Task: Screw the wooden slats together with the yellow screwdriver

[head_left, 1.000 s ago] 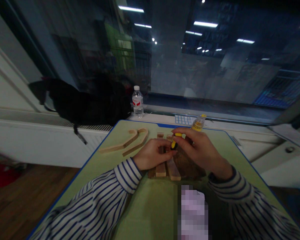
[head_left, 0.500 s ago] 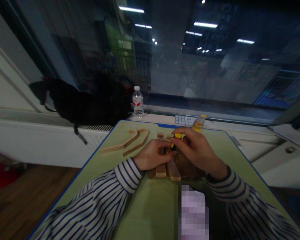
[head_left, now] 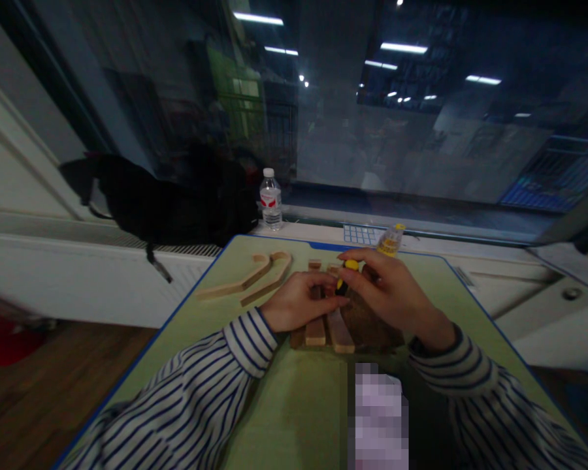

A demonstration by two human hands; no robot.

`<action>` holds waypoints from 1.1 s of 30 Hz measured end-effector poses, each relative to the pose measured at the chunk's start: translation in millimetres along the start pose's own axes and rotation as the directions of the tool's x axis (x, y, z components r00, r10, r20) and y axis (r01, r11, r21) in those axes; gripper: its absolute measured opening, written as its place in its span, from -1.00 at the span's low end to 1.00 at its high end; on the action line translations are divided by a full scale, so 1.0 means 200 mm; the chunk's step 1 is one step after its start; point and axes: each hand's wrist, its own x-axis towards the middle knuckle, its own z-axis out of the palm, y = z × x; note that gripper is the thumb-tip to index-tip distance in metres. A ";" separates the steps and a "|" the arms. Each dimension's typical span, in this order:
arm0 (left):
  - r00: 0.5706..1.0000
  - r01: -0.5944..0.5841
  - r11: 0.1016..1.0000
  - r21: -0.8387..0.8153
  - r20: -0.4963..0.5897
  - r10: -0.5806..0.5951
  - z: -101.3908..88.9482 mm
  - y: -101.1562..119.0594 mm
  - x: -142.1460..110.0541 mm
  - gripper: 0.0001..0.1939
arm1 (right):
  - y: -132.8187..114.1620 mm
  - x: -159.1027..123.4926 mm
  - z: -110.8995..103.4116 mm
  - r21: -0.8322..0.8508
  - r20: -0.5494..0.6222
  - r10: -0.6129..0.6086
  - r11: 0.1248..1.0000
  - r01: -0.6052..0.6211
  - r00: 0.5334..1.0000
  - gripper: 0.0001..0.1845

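Note:
My right hand (head_left: 389, 287) is closed around a short yellow-and-black screwdriver (head_left: 351, 265), held upright over the wooden pieces; its tip is hidden. Close beside its lower end, my left hand (head_left: 306, 300) has thumb and fingers brought together; what they pinch cannot be made out. Under both hands lie two light wooden strips (head_left: 342, 339) on a dark brown board (head_left: 372, 326). To the left, two hook-shaped wooden pieces (head_left: 269, 281) rest on the green table (head_left: 284, 405).
A clear bottle with yellow contents (head_left: 389, 240) stands at the table's far edge. Behind, on the sill, are a water bottle (head_left: 271, 202) and a black bag (head_left: 176, 202). A blurred pale object (head_left: 381, 418) is at the near edge. A window rises behind.
My right hand has shifted slightly to the right, and the screwdriver has turned or tilted a little. My left fingertips have moved slightly lower. The wooden pieces look unmoved.

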 end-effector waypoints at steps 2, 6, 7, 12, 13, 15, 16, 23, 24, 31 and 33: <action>1.000 -0.006 1.000 -0.021 0.011 0.006 0.00 0.00 0.00 -0.70 | -0.01 0.00 -0.01 0.039 0.034 0.011 0.999 -0.012 0.999 -0.67; 1.000 0.006 0.999 -0.044 0.030 -0.005 0.00 0.00 0.00 -0.68 | 0.00 -0.01 -0.03 0.052 0.083 -0.033 0.998 0.028 0.996 -0.63; 0.999 0.008 0.999 -0.044 0.033 -0.007 0.00 0.00 0.00 -0.68 | 0.00 -0.01 -0.02 0.049 0.088 -0.048 0.998 0.043 0.995 -0.62; 0.997 0.032 0.999 -0.011 0.073 -0.031 -0.04 0.05 0.00 -0.67 | 0.01 0.00 -0.02 0.053 0.083 -0.091 0.995 0.087 0.992 -0.60; 0.996 0.030 0.999 -0.023 0.090 -0.027 -0.06 0.06 0.00 -0.67 | 0.01 0.00 -0.01 0.049 0.086 -0.091 0.995 0.087 0.992 -0.60; 0.994 0.018 0.998 -0.053 0.110 -0.012 -0.11 0.08 0.01 -0.69 | 0.00 0.01 -0.01 0.040 0.097 -0.081 0.996 0.078 0.992 -0.61; 0.992 0.013 0.998 -0.059 0.122 -0.005 -0.13 0.08 0.02 -0.70 | 0.00 0.02 -0.01 0.035 0.106 -0.075 0.997 0.072 0.992 -0.62; 0.963 -0.001 0.999 -0.032 0.271 0.010 -0.26 0.07 0.09 -0.76 | -0.02 0.08 -0.06 -0.016 0.246 -0.129 0.990 0.137 0.961 -0.61; 0.956 0.015 0.999 -0.036 0.294 -0.003 -0.26 0.06 0.09 -0.75 | -0.02 0.09 -0.07 -0.017 0.274 -0.138 0.989 0.148 0.952 -0.59; 0.934 0.121 0.990 -0.077 0.346 -0.088 -0.26 0.02 0.09 -0.67 | 0.04 0.09 -0.10 -0.008 0.279 -0.133 0.990 0.141 0.951 -0.59; 0.932 0.118 0.990 -0.074 0.354 -0.084 -0.26 0.03 0.09 -0.69 | 0.05 0.09 -0.10 -0.005 0.274 -0.127 0.991 0.133 0.953 -0.60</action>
